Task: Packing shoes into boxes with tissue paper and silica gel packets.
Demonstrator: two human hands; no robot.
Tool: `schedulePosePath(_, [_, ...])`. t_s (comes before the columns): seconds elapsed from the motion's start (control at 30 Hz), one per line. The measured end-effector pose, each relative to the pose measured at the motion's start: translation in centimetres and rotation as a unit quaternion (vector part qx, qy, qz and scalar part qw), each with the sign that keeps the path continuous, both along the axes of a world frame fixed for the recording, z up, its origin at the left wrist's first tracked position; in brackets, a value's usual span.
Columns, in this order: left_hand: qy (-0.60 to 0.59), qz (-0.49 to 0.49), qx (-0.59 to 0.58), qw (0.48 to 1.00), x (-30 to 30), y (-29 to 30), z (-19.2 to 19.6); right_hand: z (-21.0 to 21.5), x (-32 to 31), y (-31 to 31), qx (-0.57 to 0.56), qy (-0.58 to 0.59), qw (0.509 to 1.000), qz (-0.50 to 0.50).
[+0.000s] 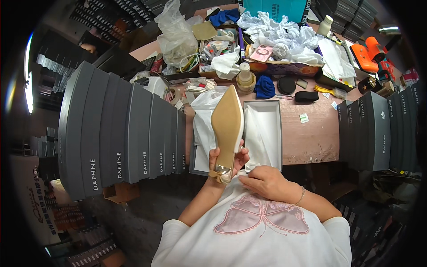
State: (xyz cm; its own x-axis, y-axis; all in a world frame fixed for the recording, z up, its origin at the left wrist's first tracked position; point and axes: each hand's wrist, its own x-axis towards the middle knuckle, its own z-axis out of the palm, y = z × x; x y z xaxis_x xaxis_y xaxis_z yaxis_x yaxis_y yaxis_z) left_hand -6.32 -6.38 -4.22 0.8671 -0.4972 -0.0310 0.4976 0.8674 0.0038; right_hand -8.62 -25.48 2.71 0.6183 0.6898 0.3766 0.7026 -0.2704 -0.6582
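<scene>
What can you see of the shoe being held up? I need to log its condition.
The shoe is a pointed-toe slingback held sole-up, toe pointing away from the person. The sole looks tan and smooth, edged in white, with no marks visible. A low shiny heel and a beige strap sit at the near end. The left hand grips it around the heel end; the right hand rests close by without clearly touching it. It hangs above an open shoebox lined with white paper.

Pointed beige shoe (227, 129), sole up, toe away

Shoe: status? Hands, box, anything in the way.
Left hand grips shoe at heel, sole up. Right hand empty, against shirt. Open box behind shoe; nothing between them.
</scene>
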Motion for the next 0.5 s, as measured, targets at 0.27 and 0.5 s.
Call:
schedulePosePath(0.27, [0.013, 0.077, -0.107, 0.991, 0.3, 0.1, 0.4, -0.7, -0.7, -0.6, 0.036, 0.144, 0.985, -0.089])
schedulePosePath(0.5, [0.065, 0.085, 0.017, 0.994, 1.0, 4.0, -3.2, -2.5, 0.6, -2.9, 0.006, 0.164, 0.971, -0.172])
